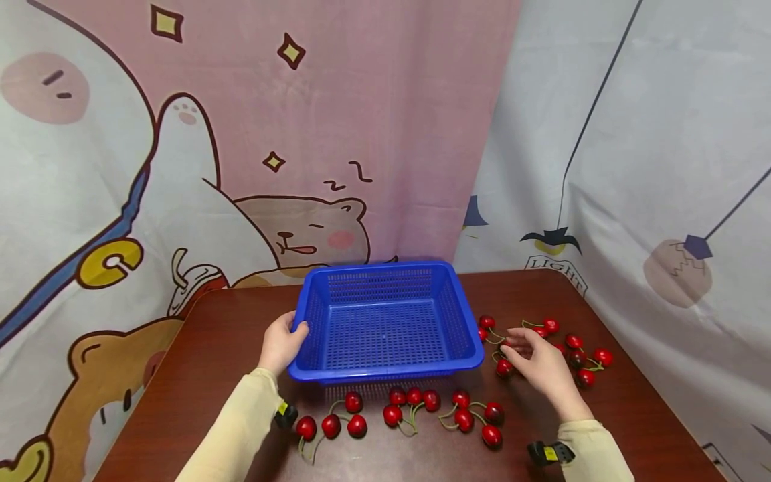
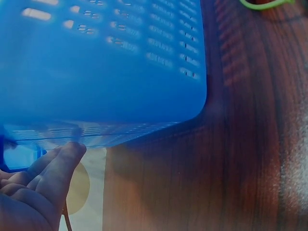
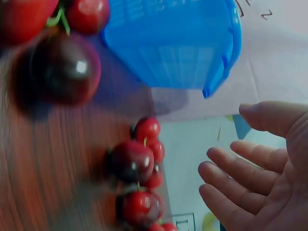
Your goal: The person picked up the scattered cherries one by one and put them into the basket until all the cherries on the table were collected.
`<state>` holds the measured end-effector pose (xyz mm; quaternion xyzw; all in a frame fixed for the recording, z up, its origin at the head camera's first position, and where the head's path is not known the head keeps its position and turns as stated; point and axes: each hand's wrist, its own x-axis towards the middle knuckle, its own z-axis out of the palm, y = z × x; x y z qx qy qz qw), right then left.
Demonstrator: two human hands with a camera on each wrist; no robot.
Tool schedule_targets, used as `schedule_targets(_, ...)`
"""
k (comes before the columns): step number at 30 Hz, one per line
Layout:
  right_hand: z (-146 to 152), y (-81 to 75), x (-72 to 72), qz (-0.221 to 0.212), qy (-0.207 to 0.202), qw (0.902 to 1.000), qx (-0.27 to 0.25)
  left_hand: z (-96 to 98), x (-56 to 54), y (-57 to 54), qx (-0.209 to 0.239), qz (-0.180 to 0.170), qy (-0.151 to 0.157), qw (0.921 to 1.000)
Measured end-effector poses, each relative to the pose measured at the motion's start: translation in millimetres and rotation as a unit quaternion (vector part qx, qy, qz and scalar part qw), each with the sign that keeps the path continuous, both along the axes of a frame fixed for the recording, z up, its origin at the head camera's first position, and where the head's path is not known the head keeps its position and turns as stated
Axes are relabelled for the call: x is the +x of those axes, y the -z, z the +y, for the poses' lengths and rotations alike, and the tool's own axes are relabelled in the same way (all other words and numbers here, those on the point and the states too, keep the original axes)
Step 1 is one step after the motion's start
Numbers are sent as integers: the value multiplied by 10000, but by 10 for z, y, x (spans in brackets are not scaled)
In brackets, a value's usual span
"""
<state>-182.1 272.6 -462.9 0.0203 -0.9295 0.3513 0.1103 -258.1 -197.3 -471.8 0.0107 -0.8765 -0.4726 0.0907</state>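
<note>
A blue plastic basket [image 1: 385,335] with slotted sides and bottom stands on the table. My left hand [image 1: 283,345] grips its left rim, thumb over the inside edge; the left wrist view has those fingers [image 2: 53,178] against the basket's side. To the right, my right hand [image 1: 542,368] hovers over red cherries [image 1: 504,367] with green stems, its fingers relaxed and apart. The right wrist view shows an empty palm, with more cherries [image 3: 132,161] beyond the fingertips. Some cherries are partly hidden behind the right hand in the head view.
Along the front of the basket lie several cherries in small clusters, on the left [image 1: 331,426], in the middle [image 1: 413,396] and on the right [image 1: 491,436]. The brown table [image 1: 211,348] ends against a printed cloth [image 1: 409,134] at the back and right.
</note>
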Motion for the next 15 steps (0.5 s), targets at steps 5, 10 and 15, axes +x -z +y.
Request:
schedule_targets(5, 144, 26, -10, 45, 2, 9996, 276, -4, 10, 0, -19, -20, -37, 10000)
schedule_targets(10, 256, 33, -80, -21, -133, 9983, 570, 4, 24, -18, 6, -83, -53, 10000)
schedule_targets(15, 329, 39, -236, -164, -370, 9951, 899, 10, 20, -16, 51, -84, -63, 9999)
